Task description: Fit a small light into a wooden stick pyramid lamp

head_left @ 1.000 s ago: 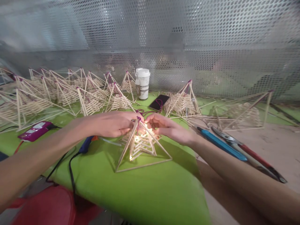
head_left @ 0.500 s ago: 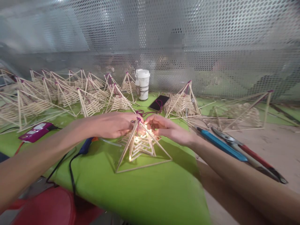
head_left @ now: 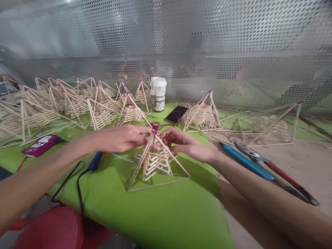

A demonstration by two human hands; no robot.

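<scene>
A pyramid frame of thin wooden sticks stands before me, its top bound with purple string. Inside it sits a star-like stack of short sticks. My left hand reaches in from the left, its fingers closed around something behind the frame's upper sticks. From the right, my right hand has its fingers curled into a pinch just behind the same frame. Whatever lies between the fingertips is hidden or too small to name.
Several similar stick pyramids crowd the left, with another behind my right hand. A lidded cup and phone stand farther back. A blue cutter, pruning shears, purple device and corded blue-handled tool lie around.
The warm glow inside the stick stack has gone out. My left fingers have shifted slightly at the frame's upper part; the pyramid stands in the same place.
</scene>
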